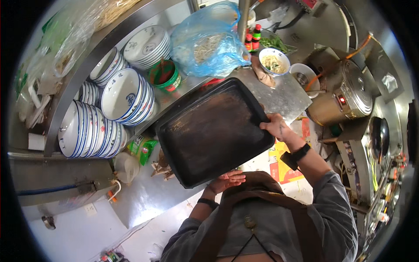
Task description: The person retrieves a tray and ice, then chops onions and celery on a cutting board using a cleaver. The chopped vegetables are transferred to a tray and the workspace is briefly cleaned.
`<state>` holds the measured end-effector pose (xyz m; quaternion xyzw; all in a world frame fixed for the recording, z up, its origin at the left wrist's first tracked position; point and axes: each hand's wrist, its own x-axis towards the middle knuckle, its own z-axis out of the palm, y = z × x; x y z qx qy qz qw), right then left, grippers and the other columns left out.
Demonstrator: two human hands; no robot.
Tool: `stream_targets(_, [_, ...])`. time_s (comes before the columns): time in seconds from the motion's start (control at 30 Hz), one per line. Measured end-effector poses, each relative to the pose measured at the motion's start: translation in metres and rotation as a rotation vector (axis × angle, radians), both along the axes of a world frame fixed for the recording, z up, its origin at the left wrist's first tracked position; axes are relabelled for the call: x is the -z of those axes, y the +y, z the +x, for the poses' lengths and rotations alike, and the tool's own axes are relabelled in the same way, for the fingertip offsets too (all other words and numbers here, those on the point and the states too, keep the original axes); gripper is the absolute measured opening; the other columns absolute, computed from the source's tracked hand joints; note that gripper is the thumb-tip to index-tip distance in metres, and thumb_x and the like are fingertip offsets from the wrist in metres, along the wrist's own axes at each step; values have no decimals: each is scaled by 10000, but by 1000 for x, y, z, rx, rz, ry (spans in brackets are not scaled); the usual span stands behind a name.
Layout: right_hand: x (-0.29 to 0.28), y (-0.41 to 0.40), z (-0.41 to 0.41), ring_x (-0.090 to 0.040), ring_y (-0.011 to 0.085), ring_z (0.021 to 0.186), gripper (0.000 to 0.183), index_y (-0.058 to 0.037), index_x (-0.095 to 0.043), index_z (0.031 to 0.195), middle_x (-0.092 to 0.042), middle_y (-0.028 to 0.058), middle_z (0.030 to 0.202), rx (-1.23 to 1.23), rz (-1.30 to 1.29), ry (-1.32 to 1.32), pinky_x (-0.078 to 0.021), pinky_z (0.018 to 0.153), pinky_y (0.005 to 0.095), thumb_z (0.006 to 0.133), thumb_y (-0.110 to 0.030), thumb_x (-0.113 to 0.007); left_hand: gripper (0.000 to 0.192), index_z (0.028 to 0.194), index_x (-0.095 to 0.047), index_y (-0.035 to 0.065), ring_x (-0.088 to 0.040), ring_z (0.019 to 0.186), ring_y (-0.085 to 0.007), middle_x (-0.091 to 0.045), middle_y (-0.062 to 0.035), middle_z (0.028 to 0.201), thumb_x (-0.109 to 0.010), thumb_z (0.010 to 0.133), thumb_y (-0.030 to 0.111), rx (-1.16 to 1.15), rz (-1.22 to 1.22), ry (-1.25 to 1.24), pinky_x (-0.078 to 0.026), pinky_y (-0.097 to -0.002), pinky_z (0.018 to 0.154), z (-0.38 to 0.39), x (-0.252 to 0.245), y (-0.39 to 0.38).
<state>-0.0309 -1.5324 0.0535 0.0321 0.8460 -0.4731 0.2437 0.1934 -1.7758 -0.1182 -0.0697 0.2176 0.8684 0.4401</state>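
Note:
A black rectangular tray (212, 131) with raised edges and brownish stains inside is tilted over the steel counter. My right hand (276, 126) grips its right-hand edge, thumb on the rim. Beneath the near edge, close to my apron, is my left hand (227, 180), palm up with its fingers extended; whether it touches the tray cannot be told. Past the tray's far right corner stands a bowl of noodles (274, 62), beside a brown cloth-like item (263, 73). A green tub (165, 76) with dark red contents sits beyond the far left edge.
Stacked bowls (127, 96) and plates (147, 46) fill the left shelf, near a blue plastic bag (209, 42). A clear plastic jug (126, 167) and a green packet (143, 149) lie left of the tray. At right stands a lidded steel cooker (342, 95) with a red light.

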Motion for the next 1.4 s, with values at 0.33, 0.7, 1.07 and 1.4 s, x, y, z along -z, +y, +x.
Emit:
stream_targets(0.33, [-59,109,71,-630,190,964,387,21,-626,1161,-668,96,1081,392,-653,-138,-493,855,296,786,28,-528,517,1417,-378,-38,-499,1277,-329,-515,-226,1362,-518,964,168,-376,-215,-154,-413,-401,1071,114,16,-45])
stream_targets(0.7, [61,367,178,-632,249,904,313,-3,-608,1068,-655,94,1022,875,-550,71,-534,824,380,762,12,-548,455,1407,-435,92,-573,1182,-233,-573,-119,1301,-522,967,166,-491,-753,-307,-484,-361,970,213,-12,52])
stream_targets(1.07, [260,274,87,-627,228,1004,336,-51,-623,1129,-672,78,1118,718,-784,-147,-482,930,355,867,-258,-661,476,1343,-495,38,-644,1002,-206,-647,-92,1146,-639,896,117,-865,-884,-640,-534,-339,862,414,29,144])
stream_targets(1.4, [275,243,56,-595,278,939,482,-2,-590,1121,-621,170,1078,661,-400,-290,-482,838,380,901,-431,-585,329,1229,-572,70,-640,803,-181,-647,-55,928,-578,901,95,-1628,-538,-1141,-511,-312,660,582,106,149])
